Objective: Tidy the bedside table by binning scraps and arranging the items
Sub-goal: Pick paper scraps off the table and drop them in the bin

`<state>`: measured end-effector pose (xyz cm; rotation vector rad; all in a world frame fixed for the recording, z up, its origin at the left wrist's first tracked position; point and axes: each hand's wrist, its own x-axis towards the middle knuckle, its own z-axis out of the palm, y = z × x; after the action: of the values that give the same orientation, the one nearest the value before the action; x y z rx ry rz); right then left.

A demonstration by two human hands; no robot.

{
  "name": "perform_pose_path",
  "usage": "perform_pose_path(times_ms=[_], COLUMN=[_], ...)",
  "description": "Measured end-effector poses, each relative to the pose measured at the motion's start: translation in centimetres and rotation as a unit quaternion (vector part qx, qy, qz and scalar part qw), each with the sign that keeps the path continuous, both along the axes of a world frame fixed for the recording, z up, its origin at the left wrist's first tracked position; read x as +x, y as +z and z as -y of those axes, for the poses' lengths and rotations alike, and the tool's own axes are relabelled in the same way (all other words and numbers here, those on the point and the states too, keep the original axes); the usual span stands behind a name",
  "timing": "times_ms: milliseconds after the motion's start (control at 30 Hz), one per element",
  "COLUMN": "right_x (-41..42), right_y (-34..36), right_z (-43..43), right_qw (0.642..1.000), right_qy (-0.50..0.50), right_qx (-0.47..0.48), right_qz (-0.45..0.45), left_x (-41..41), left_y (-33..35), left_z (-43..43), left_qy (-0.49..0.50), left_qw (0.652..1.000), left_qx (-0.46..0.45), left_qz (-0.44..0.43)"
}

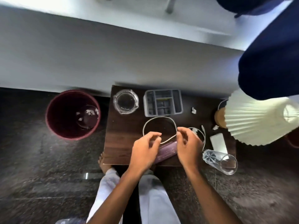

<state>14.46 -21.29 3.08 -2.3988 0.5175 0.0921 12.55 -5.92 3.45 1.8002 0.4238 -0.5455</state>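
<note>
A white cable (155,119) lies in a loop on the dark wooden bedside table (119,139). My left hand (144,150) pinches the loop at its near side, and my right hand (188,146) pinches it at its right side. More of the white cable (203,135) trails to the right of my right hand. A purple case (166,151) lies under and between my hands. Small white paper scraps (193,110) (215,127) rest on the table near the lamp. A maroon bin (72,114) stands on the floor left of the table with scraps inside.
A glass jar (125,101) and a grey compartment organiser (163,102) sit at the table's back. A white power bank (218,143) and a tipped drinking glass (220,160) are at the right front. A pleated white lamp shade (257,122) overhangs the right edge. A dark blue cloth (271,65) hangs above.
</note>
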Motion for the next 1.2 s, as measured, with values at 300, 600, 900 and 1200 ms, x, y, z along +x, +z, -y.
perform_pose_path(times_ms=[300, 600, 900, 1200], right_x=[6.4, 10.0, 7.9, 2.0], right_y=[-4.4, -7.2, -6.5, -1.1], right_z=[7.7, 9.1, 8.7, 3.4], right_qw=[0.982, 0.974, 0.996, 0.974], right_qy=[0.112, 0.138, 0.059, -0.002], right_qx=[-0.146, -0.158, 0.008, 0.219], right_qz=[-0.052, -0.081, -0.068, -0.059], left_x=[3.0, 3.5, 2.2, 0.5], left_y=[-0.7, -1.1, -1.3, -0.6], left_z=[5.5, 5.7, 4.6, 2.4], left_qy=[-0.179, -0.034, 0.125, 0.167], left_qw=[0.974, 0.999, 0.983, 0.974], left_qx=[0.097, -0.012, -0.12, -0.147], left_qz=[0.096, 0.016, -0.064, -0.049])
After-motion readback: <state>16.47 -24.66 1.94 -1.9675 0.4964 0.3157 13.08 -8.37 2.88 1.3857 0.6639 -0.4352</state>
